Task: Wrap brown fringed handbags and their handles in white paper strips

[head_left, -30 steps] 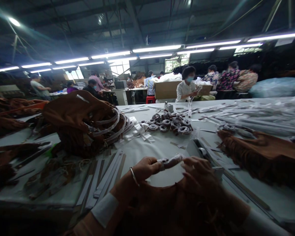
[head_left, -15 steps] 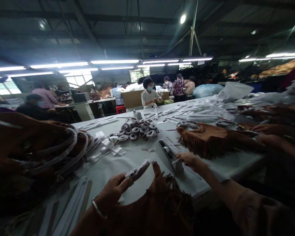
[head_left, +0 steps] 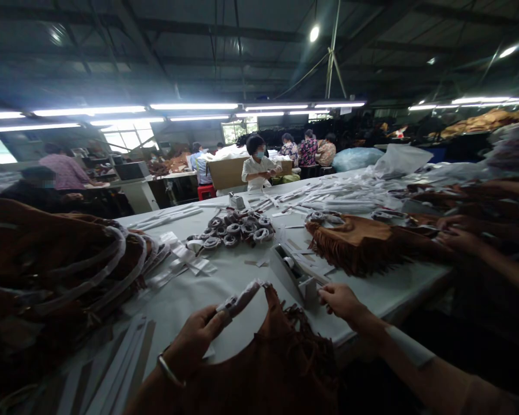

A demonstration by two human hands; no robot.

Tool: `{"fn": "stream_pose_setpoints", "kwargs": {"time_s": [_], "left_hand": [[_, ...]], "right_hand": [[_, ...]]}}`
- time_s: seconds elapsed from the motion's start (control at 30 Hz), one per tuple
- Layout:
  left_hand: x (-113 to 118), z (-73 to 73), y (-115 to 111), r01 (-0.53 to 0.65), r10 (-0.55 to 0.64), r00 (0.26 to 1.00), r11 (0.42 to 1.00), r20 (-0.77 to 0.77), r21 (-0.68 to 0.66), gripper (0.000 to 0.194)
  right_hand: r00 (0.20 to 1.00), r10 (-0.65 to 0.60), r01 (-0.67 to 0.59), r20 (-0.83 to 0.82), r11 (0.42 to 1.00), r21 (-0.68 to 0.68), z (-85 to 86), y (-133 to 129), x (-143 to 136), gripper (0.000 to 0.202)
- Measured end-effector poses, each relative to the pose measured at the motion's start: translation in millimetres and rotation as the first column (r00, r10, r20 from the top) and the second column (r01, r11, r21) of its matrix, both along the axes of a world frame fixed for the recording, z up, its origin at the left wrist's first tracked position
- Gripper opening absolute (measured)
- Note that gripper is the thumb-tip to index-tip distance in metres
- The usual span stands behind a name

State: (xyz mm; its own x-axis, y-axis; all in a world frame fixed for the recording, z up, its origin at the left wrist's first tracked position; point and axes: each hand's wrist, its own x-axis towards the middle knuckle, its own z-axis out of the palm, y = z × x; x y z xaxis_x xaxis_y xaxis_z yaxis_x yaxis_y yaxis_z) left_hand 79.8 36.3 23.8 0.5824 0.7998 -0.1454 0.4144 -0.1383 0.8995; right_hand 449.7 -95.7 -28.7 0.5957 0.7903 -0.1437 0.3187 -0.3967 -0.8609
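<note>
My left hand (head_left: 199, 331), with a bangle at the wrist, is closed around the wrapped strap (head_left: 246, 297) of a brown fringed suede bag (head_left: 259, 369). Pale wrapping covers the strap, and the bag hangs at the table's near edge, its lower part in shadow. My right hand (head_left: 343, 301) pinches the end of a strip of tape just right of a grey tape dispenser (head_left: 292, 275). Between fingers and dispenser the tape is thin and hard to see. A white patch (head_left: 410, 346) lies on my right forearm.
Coiled wrapped straps (head_left: 231, 227) lie piled on the white table (head_left: 237, 276). Brown bags (head_left: 47, 259) are heaped at left, above cardboard strips (head_left: 116, 369). Another fringed bag (head_left: 350, 242) lies at right, near a co-worker's hands (head_left: 456, 233). A person in white (head_left: 257, 167) sits opposite.
My right hand has moved a little right and down, away from the dispenser's edge. My left hand keeps its grip on the strap. The view has shifted slightly.
</note>
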Motion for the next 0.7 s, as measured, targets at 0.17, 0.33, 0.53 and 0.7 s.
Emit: {"fn": "stream_pose_setpoints", "kwargs": {"time_s": [0.17,0.33,0.53,0.7], "left_hand": [[0,6.5,-6,0.025,-0.025,1.0,0.999,0.01,0.038,0.052],[2,11.7,-16,0.012,-0.016,0.999,0.992,0.034,0.122,0.041],[0,13.3,-22,0.022,-0.036,0.998,0.976,0.059,0.214,0.037],[-3,13.8,-23,0.043,-0.072,0.992,0.965,0.106,0.259,0.032]], "right_hand": [[0.992,0.128,-0.128,-0.022,0.992,0.007,-5.8,-10,-30,0.023],[0.829,0.487,-0.414,-0.275,0.865,0.283,44.6,9,-113,0.036],[0.748,0.49,-0.38,-0.447,0.869,0.317,53.5,50,-204,0.041],[0.814,0.41,-0.327,-0.412,0.909,0.258,43.3,63,-219,0.041]]}}
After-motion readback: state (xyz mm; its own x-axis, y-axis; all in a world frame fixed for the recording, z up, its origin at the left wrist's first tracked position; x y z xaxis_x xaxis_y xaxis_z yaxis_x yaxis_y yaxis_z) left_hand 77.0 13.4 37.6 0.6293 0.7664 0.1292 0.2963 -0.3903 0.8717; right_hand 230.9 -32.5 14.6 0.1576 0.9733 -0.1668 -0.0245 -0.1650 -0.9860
